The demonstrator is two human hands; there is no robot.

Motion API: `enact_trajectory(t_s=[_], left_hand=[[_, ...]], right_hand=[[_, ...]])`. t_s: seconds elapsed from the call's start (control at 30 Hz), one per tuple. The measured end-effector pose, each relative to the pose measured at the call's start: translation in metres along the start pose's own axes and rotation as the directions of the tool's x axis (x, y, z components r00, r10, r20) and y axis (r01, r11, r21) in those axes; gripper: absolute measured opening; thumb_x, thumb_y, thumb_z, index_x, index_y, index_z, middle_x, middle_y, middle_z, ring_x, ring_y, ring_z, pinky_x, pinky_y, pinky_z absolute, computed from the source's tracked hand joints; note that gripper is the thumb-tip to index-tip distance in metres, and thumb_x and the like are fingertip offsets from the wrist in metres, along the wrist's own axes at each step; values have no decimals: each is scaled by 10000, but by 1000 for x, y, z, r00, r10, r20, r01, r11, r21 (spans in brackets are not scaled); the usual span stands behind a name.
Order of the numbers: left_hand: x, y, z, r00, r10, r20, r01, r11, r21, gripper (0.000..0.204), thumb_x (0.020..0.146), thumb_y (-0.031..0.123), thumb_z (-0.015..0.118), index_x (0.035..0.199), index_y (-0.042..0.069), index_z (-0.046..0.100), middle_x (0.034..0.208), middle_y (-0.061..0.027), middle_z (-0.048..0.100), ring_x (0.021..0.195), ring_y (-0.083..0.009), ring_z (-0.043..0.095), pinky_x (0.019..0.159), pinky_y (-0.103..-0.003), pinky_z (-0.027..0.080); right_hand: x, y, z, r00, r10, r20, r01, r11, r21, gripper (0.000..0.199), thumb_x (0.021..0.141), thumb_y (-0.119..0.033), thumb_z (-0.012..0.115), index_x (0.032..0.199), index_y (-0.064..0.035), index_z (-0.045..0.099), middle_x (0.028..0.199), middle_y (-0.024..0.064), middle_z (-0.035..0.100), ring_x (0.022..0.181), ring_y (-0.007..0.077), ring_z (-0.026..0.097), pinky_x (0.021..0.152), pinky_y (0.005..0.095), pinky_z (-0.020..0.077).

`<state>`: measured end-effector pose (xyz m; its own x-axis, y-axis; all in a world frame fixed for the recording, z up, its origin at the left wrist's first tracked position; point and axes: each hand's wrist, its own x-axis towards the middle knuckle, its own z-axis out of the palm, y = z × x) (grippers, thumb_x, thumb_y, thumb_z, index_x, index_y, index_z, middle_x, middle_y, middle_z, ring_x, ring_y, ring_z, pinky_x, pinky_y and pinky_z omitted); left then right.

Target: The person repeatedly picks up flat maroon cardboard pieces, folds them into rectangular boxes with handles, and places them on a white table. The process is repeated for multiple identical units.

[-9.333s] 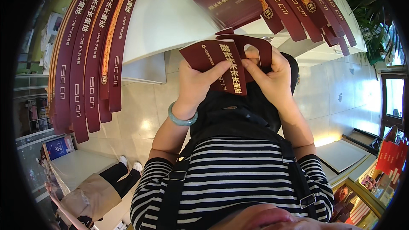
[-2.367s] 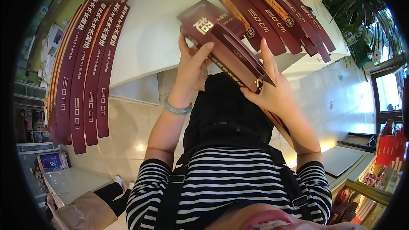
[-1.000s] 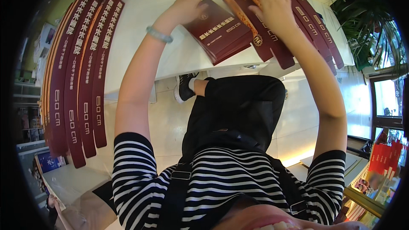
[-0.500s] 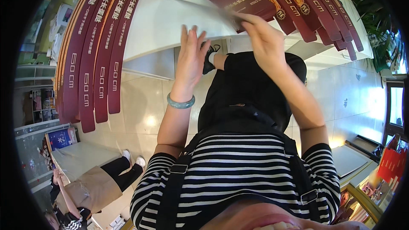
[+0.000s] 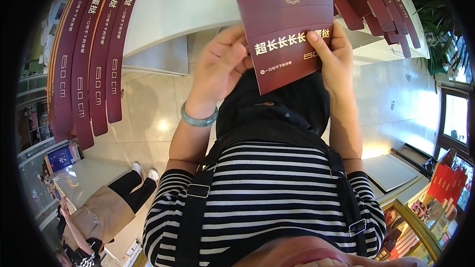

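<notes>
I hold a flat dark-red cardboard sleeve (image 5: 289, 29) with gold print upright in front of me, over the edge of the white table (image 5: 183, 5). My left hand (image 5: 220, 69), a green bangle on its wrist, grips the sleeve's lower left edge. My right hand (image 5: 334, 57) grips its right side, fingers across the front. Several long dark-red folded boxes (image 5: 91, 59) lie in a row on the table's left, overhanging its edge. More of them (image 5: 376, 5) fan out at the upper right.
A person in black trousers and a tan top (image 5: 104, 207) is at the lower left on the tiled floor. Shelves with red packages (image 5: 445, 188) stand at the right. A potted plant (image 5: 440, 24) is at the upper right.
Both hands left the table, where they had set down a folded box, and now hold up a flat red sleeve close to me.
</notes>
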<state>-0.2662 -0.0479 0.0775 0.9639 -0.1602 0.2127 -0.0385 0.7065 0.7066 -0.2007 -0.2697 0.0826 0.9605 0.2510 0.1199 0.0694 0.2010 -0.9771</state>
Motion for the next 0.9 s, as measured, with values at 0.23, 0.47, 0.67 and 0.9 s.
enact_trajectory(t_s=[0.23,0.47,0.67,0.9], left_hand=[[-4,-31,-3,1000,-13,-24,9,989,-146,457,1048,238,580,1414,-29,524,1237,-87,665,1041,-129,650,881,-269,552],[-2,-18,6,989,109,-95,-75,948,308,456,1042,110,549,1466,-24,452,1249,-77,637,1062,-106,618,927,-265,506],[-11,-1,-2,994,74,79,-107,777,620,545,994,21,553,1501,-26,357,1311,-61,581,1166,-161,584,997,-312,478],[-3,-20,8,975,220,-22,-42,283,958,685,850,-103,476,1515,1,346,1522,-257,388,1317,-379,522,1005,-395,491]], right_hand=[[-2,19,5,995,95,16,-95,944,316,310,975,-110,685,1247,12,600,1156,75,701,1014,110,652,929,262,502],[-2,26,5,998,29,-54,-16,975,223,317,966,-115,699,1242,2,597,1140,63,700,1025,97,636,911,259,507],[4,8,-1,988,-109,113,145,906,-398,622,892,-224,786,1390,14,501,1263,147,625,1135,234,608,962,339,489],[-23,8,40,866,-358,350,499,556,-665,747,802,-133,738,1482,-23,448,1476,250,476,1292,448,521,1087,469,442]])
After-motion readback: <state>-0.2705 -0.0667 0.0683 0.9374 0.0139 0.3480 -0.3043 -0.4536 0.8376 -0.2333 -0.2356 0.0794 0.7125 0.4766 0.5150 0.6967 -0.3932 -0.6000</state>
